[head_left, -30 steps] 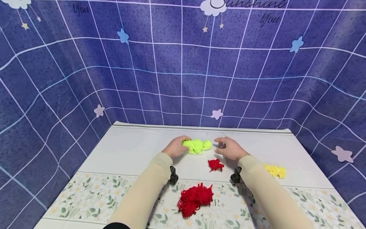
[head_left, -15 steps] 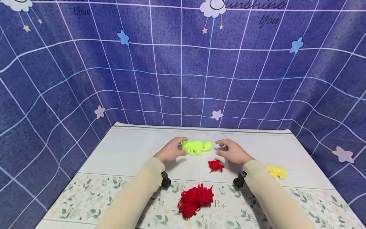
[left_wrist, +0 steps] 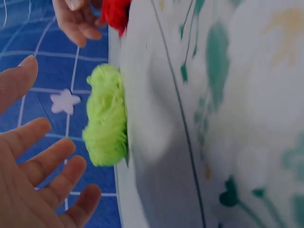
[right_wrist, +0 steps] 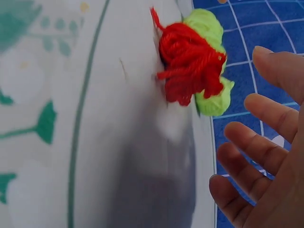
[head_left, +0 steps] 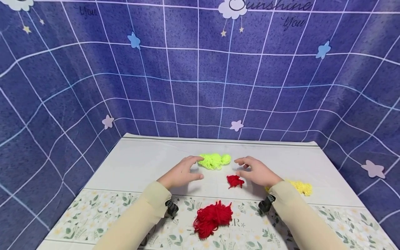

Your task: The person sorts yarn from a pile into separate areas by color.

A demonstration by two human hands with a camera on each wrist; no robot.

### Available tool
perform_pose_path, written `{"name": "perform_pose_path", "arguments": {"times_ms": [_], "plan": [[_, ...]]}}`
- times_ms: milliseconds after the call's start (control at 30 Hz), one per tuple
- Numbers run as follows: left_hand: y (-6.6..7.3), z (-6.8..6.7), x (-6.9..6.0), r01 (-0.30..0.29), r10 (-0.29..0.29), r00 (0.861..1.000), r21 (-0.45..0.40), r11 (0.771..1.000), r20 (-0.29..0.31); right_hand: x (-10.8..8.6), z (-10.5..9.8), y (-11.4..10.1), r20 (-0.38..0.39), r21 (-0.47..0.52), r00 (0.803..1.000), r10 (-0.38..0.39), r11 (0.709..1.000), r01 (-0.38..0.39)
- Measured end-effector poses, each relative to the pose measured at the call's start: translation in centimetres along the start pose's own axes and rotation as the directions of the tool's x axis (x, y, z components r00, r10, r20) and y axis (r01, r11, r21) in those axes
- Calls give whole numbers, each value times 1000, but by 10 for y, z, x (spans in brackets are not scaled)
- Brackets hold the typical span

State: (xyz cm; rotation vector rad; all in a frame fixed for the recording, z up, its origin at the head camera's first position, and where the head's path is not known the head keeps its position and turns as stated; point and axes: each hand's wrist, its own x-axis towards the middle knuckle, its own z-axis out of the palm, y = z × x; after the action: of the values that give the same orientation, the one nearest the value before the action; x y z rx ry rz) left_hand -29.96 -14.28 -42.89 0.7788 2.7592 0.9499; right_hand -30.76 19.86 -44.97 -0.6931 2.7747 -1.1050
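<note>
My left grip (head_left: 180, 173) is relaxed and empty, just beside the green yarn (head_left: 214, 161) toward the back of the desk (head_left: 150, 154). My right grip (head_left: 257, 171) is loose too, by the small red yarn (head_left: 234, 181); honestly can't tell if they're touching.

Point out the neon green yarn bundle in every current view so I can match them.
Head: the neon green yarn bundle lies below and slightly right of centre.
Left wrist: left of centre, about mid-height.
Right wrist: upper part, right of centre, partly hidden behind the small red yarn bundle.
Shared landmark: that small red yarn bundle, also in head and at left wrist's top edge.
</note>
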Motion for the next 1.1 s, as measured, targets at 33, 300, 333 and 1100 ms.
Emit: {"name": "perform_pose_path", "arguments": {"times_ms": [33,300,333,1100], "plan": [[3,0,-4,-5,5,1000,0,1000,9,-2,0,-2,5,3,1000,-4,1000,4],[20,4,-39,-53,54,995,-12,999,78,-15,1,-13,51,4,997,-53,999,52],[21,5,-43,-60,61,995,-15,998,83,-16,2,-14,61,10,997,-53,999,52],[40,43,-68,-171,183,929,-64,983,323,-15,22,-6,99,-135,992,-75,987,88]]}}
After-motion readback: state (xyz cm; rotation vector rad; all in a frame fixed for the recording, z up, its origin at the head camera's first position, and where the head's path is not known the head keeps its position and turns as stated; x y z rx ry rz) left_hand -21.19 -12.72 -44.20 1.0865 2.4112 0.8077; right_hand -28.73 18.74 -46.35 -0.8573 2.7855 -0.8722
